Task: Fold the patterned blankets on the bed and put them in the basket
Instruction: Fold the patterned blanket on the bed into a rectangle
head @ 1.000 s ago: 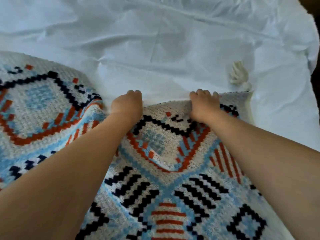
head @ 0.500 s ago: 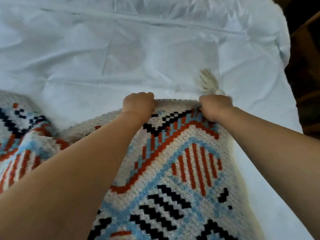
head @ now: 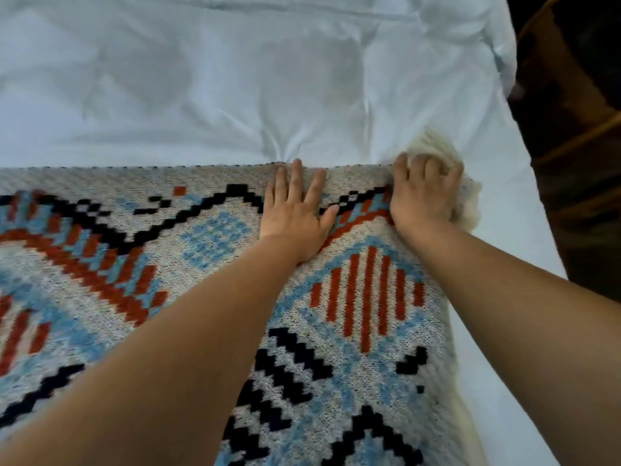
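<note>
Blanket (head: 168,264) — patterned, spread across lower left and centre on the white sheet (head: 201,79). At its top edge the left hand (head: 295,213) presses flat, fingers spread; beside it the right hand (head: 423,193) curls round the cream tassel (head: 433,142).

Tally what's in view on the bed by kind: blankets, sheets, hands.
patterned blanket: 1
white sheet: 1
hands: 2, the left hand and the right hand
Total: 4
</note>
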